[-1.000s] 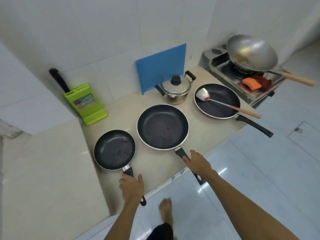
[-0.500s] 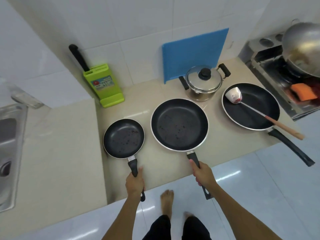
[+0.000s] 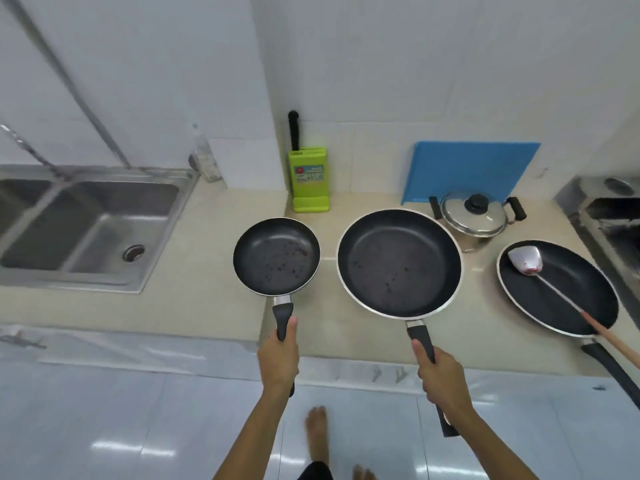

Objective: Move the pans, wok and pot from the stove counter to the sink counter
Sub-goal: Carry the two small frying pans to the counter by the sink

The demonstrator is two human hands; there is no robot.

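Note:
My left hand (image 3: 278, 358) grips the black handle of a small black frying pan (image 3: 276, 256), held up over the step between the two counters. My right hand (image 3: 440, 377) grips the handle of a larger black frying pan (image 3: 400, 263), lifted above the stove counter (image 3: 349, 336). A third black pan (image 3: 557, 289) lies on that counter at the right with a wooden-handled spatula (image 3: 526, 259) in it. A steel pot (image 3: 472, 220) with a lid stands behind. The sink counter (image 3: 194, 299) is at the left. The wok is out of view.
A steel double sink (image 3: 90, 230) is set into the left counter. A green knife block (image 3: 310, 180) and a blue cutting board (image 3: 471, 171) lean on the tiled wall. The stove edge (image 3: 602, 216) shows at far right. My bare feet stand on the glossy floor.
Both hands have lifted their pans off the stove counter and carried them leftward. My view has swung left, so the sink is now in sight and the wok has left it.

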